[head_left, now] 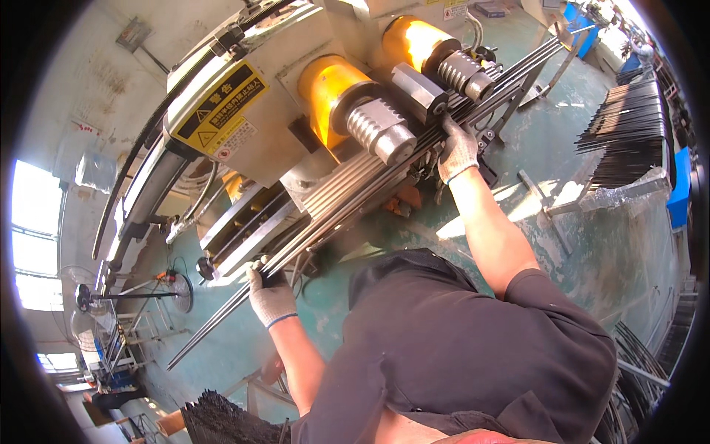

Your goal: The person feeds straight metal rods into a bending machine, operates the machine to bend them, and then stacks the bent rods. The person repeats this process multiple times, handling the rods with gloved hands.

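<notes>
Steel rods (325, 224): long and thin, they ran on a slant along the front of the machine (277, 140), lower ends jutting past the left hand above the floor.
Left hand (272, 302): gloved, it was curled closed around the rods near that low end.
Right hand (458, 153): also gloved, it met the rods farther up; its fingers were partly hidden, so how far it was closed could not be told.
Good handling: a wide-spaced hold seemed right for such slender lengths; even support, level ends and fingers kept clear of the ridged metal fitting (379, 127) looked wisest.
Pale strips (344, 185): they lay side by side just beside the rods.
Floor (614, 266): green and scuffed, with sunlit patches.
Room: a fan (180, 293) stood left, near a bright window (35, 229); dark lengths (629, 118) were stacked at right.
</notes>
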`<state>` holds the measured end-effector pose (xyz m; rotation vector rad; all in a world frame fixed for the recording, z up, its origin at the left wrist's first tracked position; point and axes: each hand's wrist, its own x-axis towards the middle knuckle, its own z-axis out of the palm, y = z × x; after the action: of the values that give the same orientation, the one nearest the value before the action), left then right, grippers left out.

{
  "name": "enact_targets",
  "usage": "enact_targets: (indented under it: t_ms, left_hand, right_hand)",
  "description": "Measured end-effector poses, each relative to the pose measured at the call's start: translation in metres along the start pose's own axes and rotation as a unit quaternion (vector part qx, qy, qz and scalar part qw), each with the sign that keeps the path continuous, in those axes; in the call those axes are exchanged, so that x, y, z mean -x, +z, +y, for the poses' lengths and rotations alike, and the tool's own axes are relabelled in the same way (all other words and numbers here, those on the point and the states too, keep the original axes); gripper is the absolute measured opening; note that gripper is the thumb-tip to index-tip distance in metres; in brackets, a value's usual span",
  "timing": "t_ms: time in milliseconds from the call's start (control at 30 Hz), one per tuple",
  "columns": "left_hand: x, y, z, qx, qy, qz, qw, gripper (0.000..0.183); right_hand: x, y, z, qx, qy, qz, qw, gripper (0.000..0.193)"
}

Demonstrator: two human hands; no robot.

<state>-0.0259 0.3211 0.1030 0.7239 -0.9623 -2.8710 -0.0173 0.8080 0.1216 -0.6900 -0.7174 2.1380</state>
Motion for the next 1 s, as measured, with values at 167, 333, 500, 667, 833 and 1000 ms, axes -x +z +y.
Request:
enact_targets:
  t_ms: [167, 333, 500, 667, 833, 1000]
  left_hand:
    - [-0.013, 0.02, -0.022, -0.017, -0.031, -0.019, 0.999, 0.04]
    - [-0.015, 0.035, -0.023, -0.042, -0.046, -0.029, 0.998, 0.044]
    - [-0.005, 0.044, -0.002, -0.045, -0.087, -0.065, 0.993, 0.042]
    - [-0.038, 0.021, 0.027, 0.024, -0.066, -0.103, 0.992, 0.022]
    - [-0.055, -0.01, 0.06, 0.055, 0.018, -0.014, 0.998, 0.028]
    - [-0.055, 0.012, 0.013, 0.018, -0.005, -0.029, 0.999, 0.031]
  right_hand:
    - [0.005, 0.014, 0.006, 0.014, -0.019, 0.023, 0.999, 0.033]
    - [-0.024, -0.01, 0.026, 0.06, -0.031, 0.048, 0.997, 0.041]
    - [-0.037, -0.014, 0.013, 0.73, -0.199, -0.044, 0.653, 0.044]
    - [-0.108, -0.037, 0.046, 0.804, -0.12, 0.018, 0.582, 0.031]
    - [-0.069, -0.002, 0.034, 0.899, -0.15, -0.039, 0.411, 0.026]
    - [-0.098, -0.041, 0.06, 0.751, -0.234, -0.013, 0.618, 0.023]
